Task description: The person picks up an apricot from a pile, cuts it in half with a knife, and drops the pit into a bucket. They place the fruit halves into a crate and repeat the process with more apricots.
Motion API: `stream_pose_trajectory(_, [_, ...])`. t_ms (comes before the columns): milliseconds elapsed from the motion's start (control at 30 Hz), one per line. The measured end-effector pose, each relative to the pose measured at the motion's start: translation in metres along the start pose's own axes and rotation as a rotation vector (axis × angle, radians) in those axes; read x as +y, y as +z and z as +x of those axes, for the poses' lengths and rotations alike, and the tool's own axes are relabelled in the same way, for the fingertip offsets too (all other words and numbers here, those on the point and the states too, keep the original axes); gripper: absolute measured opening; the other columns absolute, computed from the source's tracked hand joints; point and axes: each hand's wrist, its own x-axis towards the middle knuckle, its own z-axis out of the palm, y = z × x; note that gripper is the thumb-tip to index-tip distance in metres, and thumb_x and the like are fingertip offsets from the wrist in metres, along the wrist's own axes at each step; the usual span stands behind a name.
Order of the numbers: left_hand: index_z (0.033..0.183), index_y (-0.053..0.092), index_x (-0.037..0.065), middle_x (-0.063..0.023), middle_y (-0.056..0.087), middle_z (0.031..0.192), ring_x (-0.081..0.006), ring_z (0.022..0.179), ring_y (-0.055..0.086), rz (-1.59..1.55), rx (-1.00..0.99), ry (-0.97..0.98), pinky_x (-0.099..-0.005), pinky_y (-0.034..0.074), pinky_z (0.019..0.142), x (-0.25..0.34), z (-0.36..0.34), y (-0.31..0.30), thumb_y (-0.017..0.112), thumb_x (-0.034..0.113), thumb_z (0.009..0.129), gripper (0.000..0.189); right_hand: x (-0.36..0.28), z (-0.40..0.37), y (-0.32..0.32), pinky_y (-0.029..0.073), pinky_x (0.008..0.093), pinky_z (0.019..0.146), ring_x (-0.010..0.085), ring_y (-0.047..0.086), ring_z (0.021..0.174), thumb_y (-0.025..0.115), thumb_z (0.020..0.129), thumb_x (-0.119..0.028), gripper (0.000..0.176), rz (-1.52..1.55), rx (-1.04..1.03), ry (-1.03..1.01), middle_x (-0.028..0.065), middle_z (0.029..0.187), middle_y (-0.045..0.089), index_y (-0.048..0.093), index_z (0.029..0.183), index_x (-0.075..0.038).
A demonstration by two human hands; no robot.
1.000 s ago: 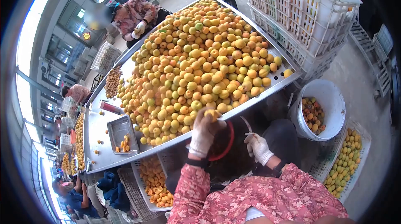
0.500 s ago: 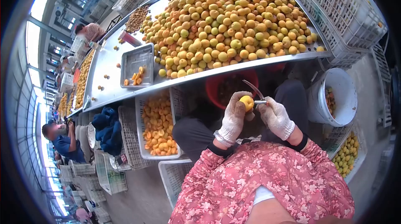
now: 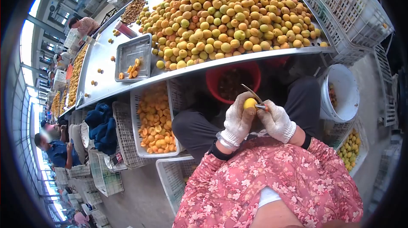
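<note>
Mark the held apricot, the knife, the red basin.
apricot [image 3: 250, 103]: head view, exposed yellow skin.
knife [image 3: 251, 91]: head view, middle of curved blade.
red basin [image 3: 211, 84]: head view, left rim.

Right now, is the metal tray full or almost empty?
Almost empty: the metal tray holds only a few fruit pieces at one end; the rest is bare.

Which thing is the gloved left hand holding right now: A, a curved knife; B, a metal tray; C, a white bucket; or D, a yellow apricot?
D: the left hand has its fingers curled around the apricot, while the right hand holds the knife against the fruit.
</note>
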Motion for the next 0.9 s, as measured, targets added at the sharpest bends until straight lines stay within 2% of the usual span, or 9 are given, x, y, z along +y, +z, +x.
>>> stream_pose_trajectory(67, [0.119, 0.057, 0.003, -0.0179, 0.067, 0.098, -0.0335, 0.087, 0.069, 0.133, -0.014, 0.054, -0.0388, 0.053, 0.076, 0.003, 0.0, -0.003, 0.05, 0.053, 0.1, 0.054, 0.008, -0.001, 0.003, 0.05, 0.0355, 0.061, 0.0296, 0.068, 0.069, 0.058, 0.099, -0.013, 0.012, 0.018, -0.008, 0.004, 0.0159, 0.077, 0.066, 0.058, 0.103, -0.001])
stream_pose_trajectory(267, [0.117, 0.058, 0.004, -0.0208, 0.068, 0.097, -0.0391, 0.091, 0.068, 0.221, 0.062, 0.012, -0.0403, 0.054, 0.076, 0.0, -0.01, -0.003, 0.047, 0.053, 0.101, 0.053, 0.022, 0.003, 0.016, 0.048, 0.0344, 0.06, 0.0262, 0.067, 0.066, 0.058, 0.098, -0.014, 0.014, 0.132, -0.031, 0.035, 0.017, 0.074, 0.064, 0.058, 0.103, -0.001])
stream_pose_trajectory(400, [0.114, 0.058, 0.003, -0.0149, 0.066, 0.089, -0.0265, 0.081, 0.067, 0.138, 0.107, -0.124, -0.0361, 0.053, 0.076, -0.011, -0.017, -0.007, 0.046, 0.057, 0.101, 0.057, 0.033, 0.009, 0.031, 0.044, 0.0302, 0.051, 0.0164, 0.058, 0.056, 0.057, 0.101, -0.025, 0.024, 0.241, -0.039, 0.066, 0.0051, 0.069, 0.061, 0.059, 0.098, -0.001])
stream_pose_trajectory(433, [0.114, 0.058, 0.005, -0.0028, 0.063, 0.092, -0.0114, 0.082, 0.06, 0.046, 0.14, -0.133, -0.0267, 0.048, 0.072, -0.019, -0.017, -0.005, 0.043, 0.067, 0.097, 0.066, 0.022, 0.017, 0.025, 0.04, 0.0296, 0.047, 0.0147, 0.052, 0.05, 0.055, 0.102, -0.029, 0.027, 0.432, -0.147, 0.405, 0.0021, 0.064, 0.055, 0.059, 0.095, -0.003])
stream_pose_trajectory(500, [0.114, 0.058, 0.007, -0.0027, 0.063, 0.093, -0.0107, 0.083, 0.059, -0.213, 0.144, -0.241, -0.0256, 0.048, 0.072, -0.019, -0.022, 0.001, 0.043, 0.067, 0.097, 0.065, -0.005, 0.026, 0.008, 0.028, 0.0276, 0.038, 0.0099, 0.032, 0.036, 0.05, 0.104, -0.044, 0.041, 0.633, -0.333, 0.824, -0.0022, 0.054, 0.041, 0.056, 0.085, -0.008])
stream_pose_trajectory(667, [0.117, 0.06, 0.009, -0.0027, 0.064, 0.093, -0.0122, 0.08, 0.059, -0.695, 0.176, -0.447, -0.0264, 0.05, 0.073, -0.009, -0.015, 0.008, 0.038, 0.07, 0.096, 0.068, 0.002, 0.013, 0.003, 0.025, 0.0265, 0.036, 0.0092, 0.028, 0.033, 0.045, 0.103, -0.053, 0.052, 1.144, -0.432, 0.757, -0.0015, 0.049, 0.039, 0.054, 0.079, -0.008])
stream_pose_trajectory(733, [0.115, 0.059, 0.007, -0.0038, 0.063, 0.093, -0.0154, 0.084, 0.06, -0.925, 0.044, -0.487, -0.0305, 0.052, 0.079, -0.021, -0.014, -0.002, 0.039, 0.071, 0.095, 0.07, 0.003, 0.014, 0.0, 0.027, 0.0265, 0.036, 0.0099, 0.027, 0.032, 0.046, 0.102, -0.053, 0.052, 0.995, -0.196, 0.676, -0.0002, 0.05, 0.041, 0.055, 0.08, -0.008])
stream_pose_trajectory(800, [0.115, 0.059, 0.006, -0.0051, 0.063, 0.093, -0.0202, 0.088, 0.061, -1.112, 0.089, -0.447, -0.0352, 0.05, 0.086, -0.026, -0.013, 0.006, 0.04, 0.072, 0.093, 0.072, 0.018, 0.007, -0.006, 0.031, 0.025, 0.04, 0.0082, 0.034, 0.037, 0.05, 0.104, -0.043, 0.04, 0.931, -0.282, 0.59, -0.0002, 0.059, 0.05, 0.057, 0.087, -0.007])
stream_pose_trajectory(900, [0.118, 0.058, 0.005, -0.0078, 0.063, 0.099, -0.0232, 0.095, 0.061, -1.154, 0.172, -0.487, -0.0397, 0.047, 0.095, -0.022, -0.013, 0.011, 0.04, 0.072, 0.093, 0.073, 0.006, 0.001, 0.007, 0.033, 0.0222, 0.042, 0.0056, 0.042, 0.045, 0.046, 0.1, -0.016, 0.018, 0.554, -0.109, 0.518, -0.0003, 0.065, 0.053, 0.058, 0.091, -0.006])
